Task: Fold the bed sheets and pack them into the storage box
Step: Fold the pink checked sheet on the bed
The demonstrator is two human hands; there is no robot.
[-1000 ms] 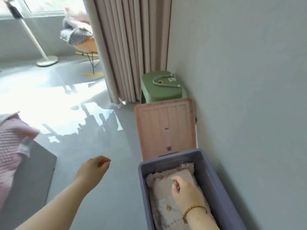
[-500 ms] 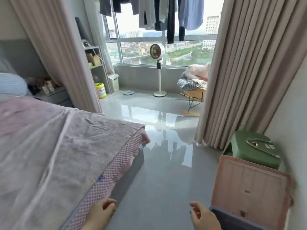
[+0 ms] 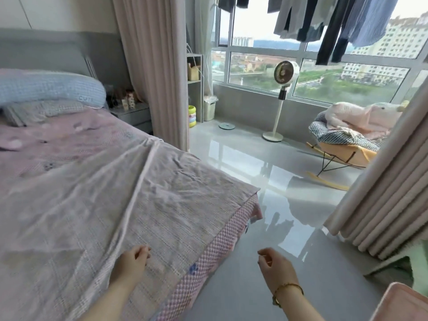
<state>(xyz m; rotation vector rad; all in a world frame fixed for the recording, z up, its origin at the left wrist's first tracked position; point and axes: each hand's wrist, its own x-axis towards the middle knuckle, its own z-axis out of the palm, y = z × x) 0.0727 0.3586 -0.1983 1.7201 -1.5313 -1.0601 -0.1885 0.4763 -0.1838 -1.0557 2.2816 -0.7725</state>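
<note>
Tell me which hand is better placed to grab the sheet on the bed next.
Probably the left hand: it is over the sheet near its edge, empty. The right hand, also empty, is over the floor, apart from the sheet.

Daylight is pouring in through the big window point(image 3: 324, 72) at the far side, keeping the whole room bright and evenly lit. The glossy floor point(image 3: 266, 163) is throwing back a white glare and mirroring dark shapes nearer the camera. The hanging clothes point(image 3: 328, 22) are showing dark against the pale sky. Blur is smearing the bed sheet point(image 3: 104, 205) and the pillow point(image 3: 51, 89), and the wide lens is tilting the curtain point(image 3: 382, 205) at the right edge.
</note>
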